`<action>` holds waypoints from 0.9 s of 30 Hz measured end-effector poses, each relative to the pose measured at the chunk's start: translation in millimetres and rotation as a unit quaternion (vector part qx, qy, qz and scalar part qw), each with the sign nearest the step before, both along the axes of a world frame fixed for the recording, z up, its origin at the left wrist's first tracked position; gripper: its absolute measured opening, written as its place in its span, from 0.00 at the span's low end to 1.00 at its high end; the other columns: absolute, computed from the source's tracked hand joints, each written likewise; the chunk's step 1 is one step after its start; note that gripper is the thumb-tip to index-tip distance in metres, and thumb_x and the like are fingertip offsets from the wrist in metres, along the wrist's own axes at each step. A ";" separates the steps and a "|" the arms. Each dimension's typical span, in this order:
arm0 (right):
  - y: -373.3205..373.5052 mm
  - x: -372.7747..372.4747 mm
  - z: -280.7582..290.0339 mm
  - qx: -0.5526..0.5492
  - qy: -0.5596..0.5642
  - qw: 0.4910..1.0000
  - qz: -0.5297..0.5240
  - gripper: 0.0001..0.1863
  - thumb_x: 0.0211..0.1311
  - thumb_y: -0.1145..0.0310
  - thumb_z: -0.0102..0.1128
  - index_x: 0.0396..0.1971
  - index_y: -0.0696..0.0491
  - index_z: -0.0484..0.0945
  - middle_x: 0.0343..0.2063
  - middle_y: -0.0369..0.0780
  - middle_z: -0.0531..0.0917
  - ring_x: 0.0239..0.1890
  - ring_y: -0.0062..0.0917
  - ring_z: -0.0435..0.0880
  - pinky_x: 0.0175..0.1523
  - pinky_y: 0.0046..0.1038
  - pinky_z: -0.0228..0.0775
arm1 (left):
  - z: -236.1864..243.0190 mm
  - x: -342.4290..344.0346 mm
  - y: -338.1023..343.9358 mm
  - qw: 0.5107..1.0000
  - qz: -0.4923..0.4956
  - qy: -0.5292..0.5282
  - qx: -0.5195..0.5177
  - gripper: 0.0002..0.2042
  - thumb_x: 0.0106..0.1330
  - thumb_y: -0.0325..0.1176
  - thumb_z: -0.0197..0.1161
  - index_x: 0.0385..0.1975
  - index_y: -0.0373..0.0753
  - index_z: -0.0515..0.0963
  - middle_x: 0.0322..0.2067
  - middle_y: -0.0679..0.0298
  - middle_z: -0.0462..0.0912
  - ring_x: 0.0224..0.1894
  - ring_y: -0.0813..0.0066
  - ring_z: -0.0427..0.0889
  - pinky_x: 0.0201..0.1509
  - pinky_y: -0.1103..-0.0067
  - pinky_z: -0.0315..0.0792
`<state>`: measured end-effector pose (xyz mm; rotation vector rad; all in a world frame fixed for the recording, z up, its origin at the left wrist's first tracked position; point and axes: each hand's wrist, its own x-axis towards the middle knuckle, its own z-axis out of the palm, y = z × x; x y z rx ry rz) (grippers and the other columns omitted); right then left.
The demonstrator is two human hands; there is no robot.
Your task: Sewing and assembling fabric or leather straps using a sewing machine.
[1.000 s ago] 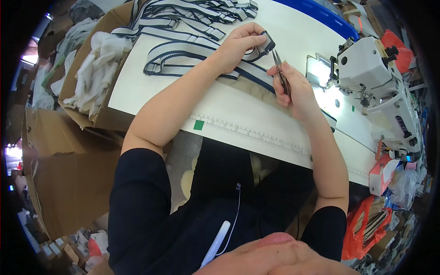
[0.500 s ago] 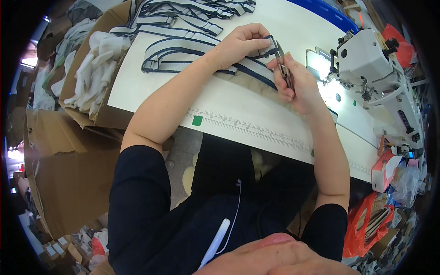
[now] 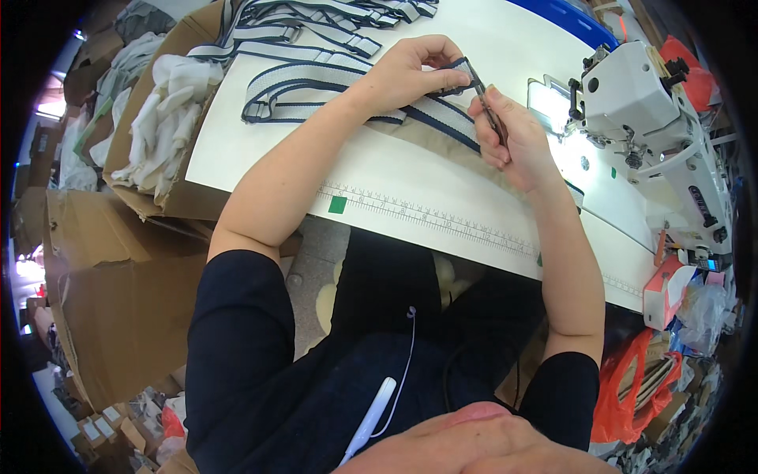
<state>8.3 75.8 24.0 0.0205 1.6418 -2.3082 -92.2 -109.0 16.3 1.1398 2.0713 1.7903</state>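
My left hand pinches the end of a white webbing strap with dark blue edges, thumb on top. The strap loops across the table to the left, and another stretch runs beneath my hands toward the right. In my right hand is a pair of small dark metal scissors, fingers wrapped round the handles. Their blades point up and left, against the strap end beside my left thumb. Seen nearly edge-on, the blades do not show whether they cut into the webbing.
A white sewing machine with its lamp lit stands at the right. More striped straps lie heaped at the far left. A printed ruler runs along the table's near edge. A cardboard box with white cloth adjoins the left side.
The scissors have turned from showing their parted blades to a narrow, nearly edge-on line. Both hands stay in almost the same place at the strap end.
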 end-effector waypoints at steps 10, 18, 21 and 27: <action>-4.8 1.0 -6.7 -0.063 0.002 0.998 -0.005 0.18 0.74 0.53 0.44 0.31 0.53 0.71 0.11 0.28 0.62 0.10 0.11 0.54 0.16 0.16 0.45 | -4.4 -4.5 -0.9 0.999 -0.009 -0.029 0.012 0.08 0.62 0.33 0.67 0.36 0.37 0.80 0.29 0.70 0.80 0.34 0.84 0.75 0.40 0.85 0.72; -7.0 1.3 -9.9 -0.064 0.014 0.998 -0.010 0.17 0.74 0.55 0.45 0.30 0.52 0.71 0.11 0.27 0.62 0.11 0.10 0.53 0.16 0.16 0.44 | -4.3 -7.8 -2.5 1.000 -0.002 0.014 -0.006 0.07 0.61 0.32 0.68 0.35 0.38 0.80 0.28 0.70 0.80 0.33 0.85 0.76 0.39 0.85 0.72; -6.7 1.1 -11.7 -0.070 0.013 0.997 -0.009 0.17 0.74 0.55 0.46 0.30 0.52 0.71 0.11 0.27 0.62 0.11 0.10 0.53 0.16 0.17 0.43 | -3.7 -9.1 -4.4 1.000 -0.002 0.003 -0.007 0.07 0.61 0.32 0.68 0.35 0.38 0.81 0.29 0.70 0.81 0.33 0.85 0.76 0.39 0.85 0.72; -3.5 -0.1 -15.0 -0.065 0.013 0.998 -0.004 0.17 0.73 0.55 0.46 0.29 0.52 0.71 0.11 0.26 0.61 0.11 0.09 0.52 0.16 0.17 0.43 | 3.7 -8.4 -7.1 1.000 -0.002 -0.005 -0.006 0.05 0.63 0.25 0.65 0.37 0.36 0.79 0.32 0.70 0.82 0.35 0.85 0.78 0.42 0.87 0.73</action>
